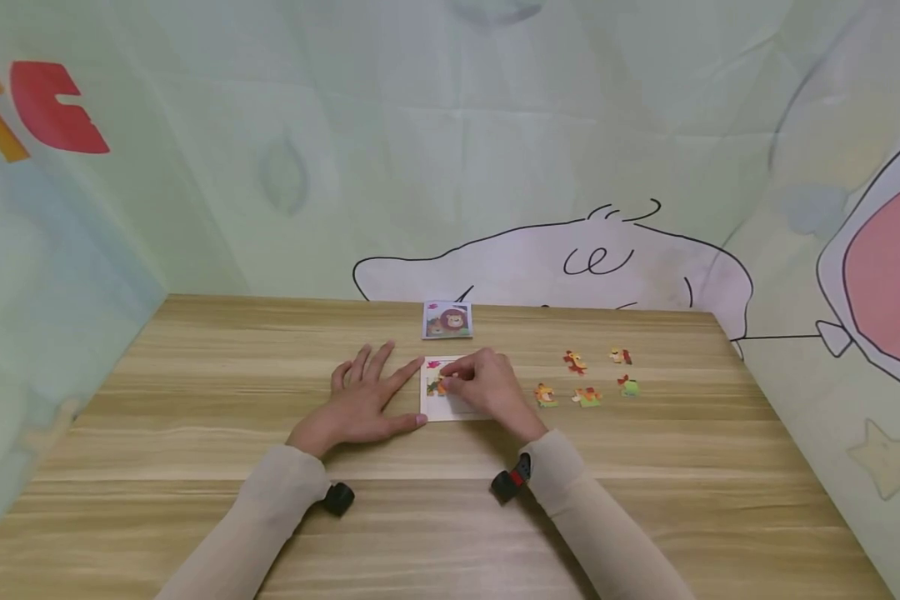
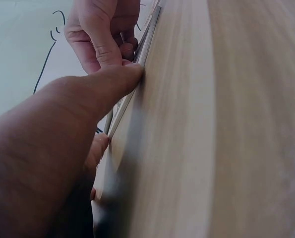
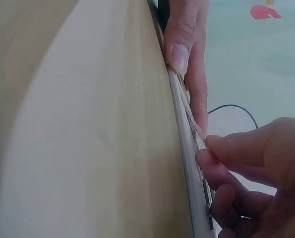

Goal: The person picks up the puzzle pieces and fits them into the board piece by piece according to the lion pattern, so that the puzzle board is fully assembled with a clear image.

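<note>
A white puzzle board (image 1: 437,410) lies on the wooden table in the head view, partly covered by my right hand. Spread flat at its left side, my left hand (image 1: 356,410) touches the board's edge with thumb and index finger. Above the board my right hand (image 1: 489,385) pinches a colourful jigsaw piece (image 1: 437,387) between thumb and index finger. The right wrist view shows this thin piece (image 3: 194,119) tilted, one end raised at the fingertips and the other low near the left thumb. Its full outline is hidden by the fingers.
Several loose jigsaw pieces (image 1: 587,397) lie to the right of the board. Behind it rests a square picture card (image 1: 447,320) with a lion. A printed fabric wall (image 1: 270,208) rises at the back edge of the table (image 1: 195,400).
</note>
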`<state>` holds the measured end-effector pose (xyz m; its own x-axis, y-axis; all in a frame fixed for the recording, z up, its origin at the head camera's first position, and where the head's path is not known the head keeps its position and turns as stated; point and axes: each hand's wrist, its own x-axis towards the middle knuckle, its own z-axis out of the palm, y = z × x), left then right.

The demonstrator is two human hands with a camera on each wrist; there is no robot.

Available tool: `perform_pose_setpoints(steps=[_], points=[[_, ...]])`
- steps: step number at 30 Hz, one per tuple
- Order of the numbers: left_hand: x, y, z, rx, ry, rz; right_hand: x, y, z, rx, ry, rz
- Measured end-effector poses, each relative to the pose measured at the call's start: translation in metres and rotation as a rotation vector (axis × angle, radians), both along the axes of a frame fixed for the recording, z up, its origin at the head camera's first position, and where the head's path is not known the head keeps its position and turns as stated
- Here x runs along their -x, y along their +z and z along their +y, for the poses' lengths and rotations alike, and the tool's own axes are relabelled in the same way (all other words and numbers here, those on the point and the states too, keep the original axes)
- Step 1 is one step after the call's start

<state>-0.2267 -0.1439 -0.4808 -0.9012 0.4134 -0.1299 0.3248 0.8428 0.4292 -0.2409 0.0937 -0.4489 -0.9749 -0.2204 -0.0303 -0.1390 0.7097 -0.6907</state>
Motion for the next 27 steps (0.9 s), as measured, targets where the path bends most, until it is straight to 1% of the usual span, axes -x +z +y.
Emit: perform_pose_setpoints(steps=[7, 14, 20, 23, 27], points=[[-0.0009, 0.0009, -0.0003, 0.001, -0.001, 0.003, -0.0005, -0.0007, -0.0036, -0.02, -0.002, 0.007], [-0.0007, 0.0008, 0.0002, 0.002, -0.003, 0.009, 0.0005, -0.0002, -0.0055, -0.039, 0.002, 0.035], [-0.0045, 0.0077, 0.0016, 0.0, -0.01, 0.008, 0.0011, -0.0005, -0.0062, -0.059, 0.003, 0.038], [-0.0047, 0.0074, 0.0011, -0.006, -0.01, 0.008, 0.0013, -0.0015, -0.0069, -0.075, 0.015, 0.057], [-0.0028, 0.003, 0.0, -0.015, -0.004, 0.002, 0.0019, -0.0043, -0.0079, -0.083, 0.029, 0.083]])
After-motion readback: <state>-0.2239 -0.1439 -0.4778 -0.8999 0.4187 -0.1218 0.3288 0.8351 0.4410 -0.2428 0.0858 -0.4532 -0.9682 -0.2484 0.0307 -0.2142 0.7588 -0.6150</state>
